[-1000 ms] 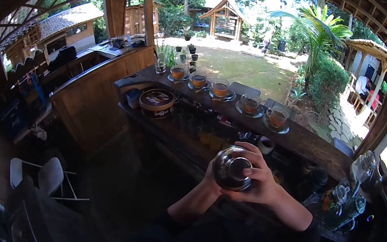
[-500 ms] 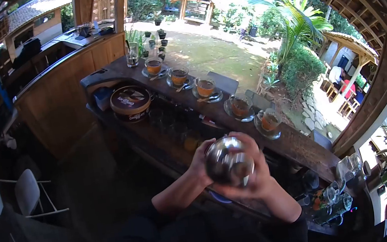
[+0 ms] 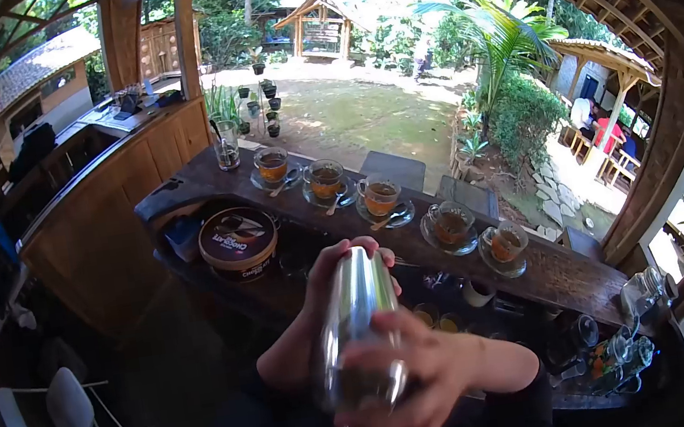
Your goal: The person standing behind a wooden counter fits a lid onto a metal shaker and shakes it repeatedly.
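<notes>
A shiny metal cocktail shaker point(image 3: 362, 294) is in both my hands, tilted, with one end toward the counter and the other toward my body. My left hand point(image 3: 324, 281) wraps around its far end, fingertips showing over the edge. Around the nearer part closes my right hand point(image 3: 433, 362), its fingers smeared by motion. Just beyond the shaker, several glass cups of amber drink stand in a row on saucers with small spoons; the middle cup point(image 3: 380, 197) and a cup further right point(image 3: 451, 223) are closest to it.
A brown round tub point(image 3: 238, 238) sits on the lower shelf of the dark wooden counter point(image 3: 560, 274). A glass holding utensils point(image 3: 227, 151) stands at the counter's far left end. Glass jars point(image 3: 640, 294) crowd the right end. A white folding chair point(image 3: 70, 409) is at left.
The shaker has swung from pointing its round end at me to lying lengthwise, and it has come lower and left with both hands still on it. The head view has shifted slightly.
</notes>
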The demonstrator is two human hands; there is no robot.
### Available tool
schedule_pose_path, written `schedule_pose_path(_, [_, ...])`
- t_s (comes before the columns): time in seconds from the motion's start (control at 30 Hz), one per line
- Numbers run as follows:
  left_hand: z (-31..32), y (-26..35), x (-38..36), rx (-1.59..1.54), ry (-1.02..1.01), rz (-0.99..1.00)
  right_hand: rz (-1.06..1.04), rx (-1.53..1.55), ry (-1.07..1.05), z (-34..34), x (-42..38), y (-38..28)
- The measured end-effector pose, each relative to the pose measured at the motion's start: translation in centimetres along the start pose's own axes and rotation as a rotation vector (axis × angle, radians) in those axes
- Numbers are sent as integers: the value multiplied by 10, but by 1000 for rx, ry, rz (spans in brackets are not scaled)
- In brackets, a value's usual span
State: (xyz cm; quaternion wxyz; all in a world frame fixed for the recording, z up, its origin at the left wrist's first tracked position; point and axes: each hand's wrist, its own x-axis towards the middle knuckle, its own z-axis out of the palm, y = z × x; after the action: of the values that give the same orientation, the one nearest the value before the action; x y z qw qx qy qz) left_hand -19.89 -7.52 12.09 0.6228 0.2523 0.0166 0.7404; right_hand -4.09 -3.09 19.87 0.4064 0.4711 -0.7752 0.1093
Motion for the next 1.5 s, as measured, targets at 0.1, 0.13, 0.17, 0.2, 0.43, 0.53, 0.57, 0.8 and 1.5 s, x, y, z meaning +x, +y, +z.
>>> schedule_pose_path(0.1, [1, 7, 4, 65, -156, 40, -74, -50, -102, -1, -4, 2])
schedule_pose_path(0.13, [-9, 13, 7, 45, 56, 0, -54, -36, -6, 1, -8, 19])
schedule_pose_path(0.17, [-14, 14, 8, 25, 268, -38, -35, -22, 87, 3, -15, 41])
schedule_pose_path(0.2, [-8, -9, 0, -110, 272, 142, 238, 12, 107, 7, -30, 54])
schedule_pose_path(0.43, [1, -26, 21, -35, -146, 11, -67, -148, -76, -12, -5, -10])
schedule_pose_path(0.53, [40, -32, 18, 120, -254, 181, -139, -126, -127, -36, -8, -27])
schedule_pose_path(0.57, [42, -36, 21, 91, -160, 111, -109, -38, -66, -46, -9, -22])
schedule_pose_path(0.8, [32, -130, 23, -13, 210, 124, 229, -59, 83, -87, -55, -32])
schedule_pose_path(1.5, [77, -266, 25, -27, -190, 298, 179, 32, -29, -153, -87, -138])
